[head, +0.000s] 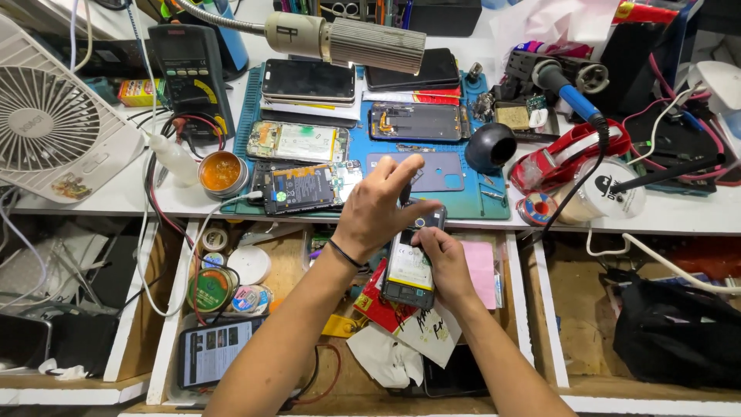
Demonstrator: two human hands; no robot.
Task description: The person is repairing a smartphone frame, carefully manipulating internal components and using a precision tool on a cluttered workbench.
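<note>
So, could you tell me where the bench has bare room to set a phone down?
Bare white bench lies between the fan and the flux tin, with cables across it. The blue mat is crowded except its front right corner. Right of it, tape and wires fill the bench.

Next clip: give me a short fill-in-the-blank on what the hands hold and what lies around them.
1. Both hands hold an opened ____ with its back cover off.
2. The left hand wears a dark band on its ____.
3. The white fan stands at the ____ end of the bench.
4. The right hand grips the phone above an open ____.

Missing words: phone; wrist; left; drawer
</note>
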